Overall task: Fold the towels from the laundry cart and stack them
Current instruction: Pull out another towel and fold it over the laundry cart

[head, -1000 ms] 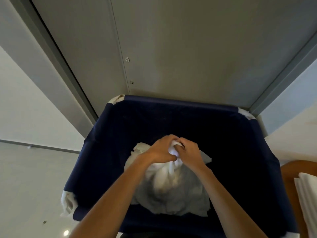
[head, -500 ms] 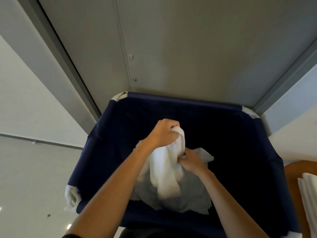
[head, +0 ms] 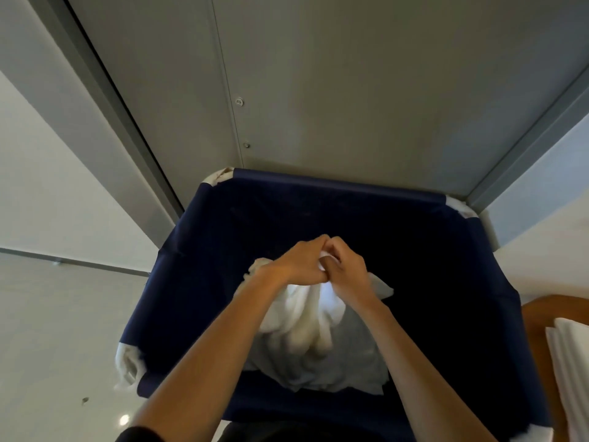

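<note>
in the middle of the frame we see both hands meeting above the navy laundry cart. the left hand and the right hand sit knuckle to knuckle, fingers curled, each clenched around the bunched top of a white towel. a little white cloth shows between the two fists. the towel hangs from these grips in loose vertical folds, just below the hands and within the cart's opening.

beneath it, in the lower centre, a greyish-white heap of linen lies at the bottom of the cart. we cannot tell where the hanging towel ends and the heap begins.

the cart's dark blue fabric walls fill the middle of the frame, with white corner pieces at its lower left and at both upper corners. behind it, across the top of the frame, stands a grey panelled wall with a vertical seam and two small round fasteners. the pale floor spreads over the lower left.

at the right edge, a wooden worktop sits just beside the cart's right wall and carries a stack of folded white towels. a dark sleeve shows on the left arm at the bottom edge.
</note>
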The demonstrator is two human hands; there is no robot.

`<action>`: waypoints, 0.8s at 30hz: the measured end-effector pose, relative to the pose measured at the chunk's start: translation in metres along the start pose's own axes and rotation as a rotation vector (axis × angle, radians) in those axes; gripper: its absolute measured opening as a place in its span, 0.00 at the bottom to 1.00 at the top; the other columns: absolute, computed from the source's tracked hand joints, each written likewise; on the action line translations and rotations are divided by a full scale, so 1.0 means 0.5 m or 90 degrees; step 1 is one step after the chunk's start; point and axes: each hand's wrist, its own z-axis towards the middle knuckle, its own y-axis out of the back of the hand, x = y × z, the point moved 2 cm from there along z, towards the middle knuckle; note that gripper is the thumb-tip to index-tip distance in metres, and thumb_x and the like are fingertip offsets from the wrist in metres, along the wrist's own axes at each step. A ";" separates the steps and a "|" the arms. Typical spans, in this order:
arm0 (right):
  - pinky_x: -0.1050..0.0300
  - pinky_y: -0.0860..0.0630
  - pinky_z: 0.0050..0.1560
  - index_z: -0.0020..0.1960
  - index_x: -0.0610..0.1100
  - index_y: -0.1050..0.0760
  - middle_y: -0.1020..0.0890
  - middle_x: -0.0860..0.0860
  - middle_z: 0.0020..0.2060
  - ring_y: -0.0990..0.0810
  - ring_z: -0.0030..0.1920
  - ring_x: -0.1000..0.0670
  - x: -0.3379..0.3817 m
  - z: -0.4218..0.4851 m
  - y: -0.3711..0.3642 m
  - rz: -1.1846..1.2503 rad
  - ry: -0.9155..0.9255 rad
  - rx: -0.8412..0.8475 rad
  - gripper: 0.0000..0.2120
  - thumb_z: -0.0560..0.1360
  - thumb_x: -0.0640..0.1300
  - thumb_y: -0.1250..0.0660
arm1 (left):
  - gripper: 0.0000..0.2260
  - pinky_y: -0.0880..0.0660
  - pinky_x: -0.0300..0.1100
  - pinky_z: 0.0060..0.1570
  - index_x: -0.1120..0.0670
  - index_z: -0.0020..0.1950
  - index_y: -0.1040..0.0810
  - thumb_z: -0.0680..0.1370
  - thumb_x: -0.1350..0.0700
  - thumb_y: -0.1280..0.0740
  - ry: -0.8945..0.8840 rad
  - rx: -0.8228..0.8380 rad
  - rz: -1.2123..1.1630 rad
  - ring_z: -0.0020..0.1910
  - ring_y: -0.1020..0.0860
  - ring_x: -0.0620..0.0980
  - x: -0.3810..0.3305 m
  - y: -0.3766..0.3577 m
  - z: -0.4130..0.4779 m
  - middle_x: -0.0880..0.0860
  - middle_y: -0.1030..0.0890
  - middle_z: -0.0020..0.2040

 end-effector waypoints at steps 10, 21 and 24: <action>0.60 0.29 0.36 0.42 0.44 0.26 0.25 0.53 0.32 0.27 0.34 0.55 -0.058 0.005 0.020 0.065 -0.072 0.073 0.02 0.69 0.41 0.33 | 0.13 0.31 0.32 0.34 0.52 0.32 0.26 0.71 0.68 0.39 0.000 -0.106 -0.098 0.35 0.25 0.43 -0.030 0.023 0.001 0.48 0.23 0.34; 0.70 0.31 0.33 0.43 0.45 0.32 0.26 0.53 0.34 0.27 0.34 0.56 -0.127 -0.004 0.019 -0.147 -0.113 -0.012 0.08 0.76 0.44 0.33 | 0.07 0.32 0.44 0.34 0.65 0.38 0.25 0.73 0.65 0.41 0.054 -0.181 -0.102 0.35 0.29 0.51 -0.004 0.082 -0.013 0.55 0.25 0.35; 0.67 0.30 0.32 0.45 0.45 0.30 0.24 0.53 0.35 0.26 0.35 0.56 -0.108 -0.007 0.038 -0.107 -0.087 -0.006 0.08 0.75 0.46 0.31 | 0.07 0.28 0.43 0.37 0.58 0.37 0.23 0.74 0.60 0.35 0.083 -0.180 -0.106 0.37 0.25 0.50 0.016 0.088 -0.018 0.54 0.22 0.38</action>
